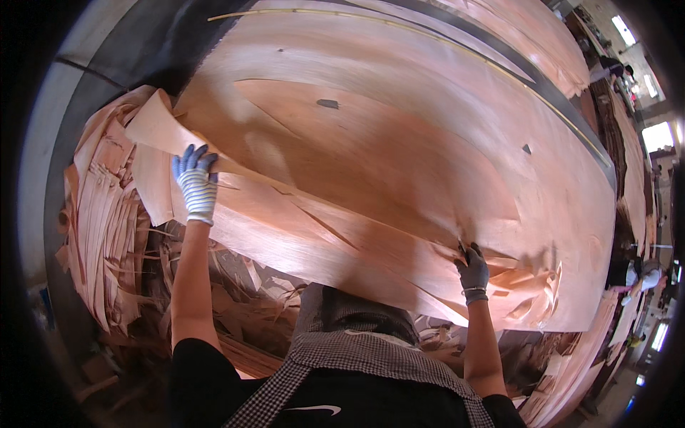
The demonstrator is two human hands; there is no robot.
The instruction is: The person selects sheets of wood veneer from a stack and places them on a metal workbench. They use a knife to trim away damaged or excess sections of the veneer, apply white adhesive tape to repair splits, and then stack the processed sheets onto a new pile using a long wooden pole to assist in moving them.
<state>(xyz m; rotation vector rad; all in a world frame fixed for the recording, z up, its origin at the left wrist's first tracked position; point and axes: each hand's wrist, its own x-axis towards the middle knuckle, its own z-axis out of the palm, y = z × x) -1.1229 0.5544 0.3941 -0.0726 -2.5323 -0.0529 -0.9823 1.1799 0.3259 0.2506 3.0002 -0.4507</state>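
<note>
A narrow veneer strip (307,221) runs slantwise along the near edge of a broad veneer sheet (428,93), from beyond its near left corner towards its near right one. The left hand (194,184), in a glove striped white and blue-grey, lies over the strip's left end with its fingers extended; whether that grip pinches the veneer or only presses on it, I cannot tell. Beside it, a pale flap (158,128) curls upward. The right hand (472,271), in a dark grey glove, has its fingers bent at the strip's right end, and I cannot tell whether its grip is closed on the edge there.

Torn veneer pieces (524,287) lie just right of that hand, near the sheet's near right corner. A small dark gap (328,104) shows towards the far edge, along which a thin yellowish rod (421,28) stretches. A bundle of layered veneer (107,235) sags past the left edge, and loose scraps (246,285) lie below the near edge, beside the person's checked apron (385,353)
</note>
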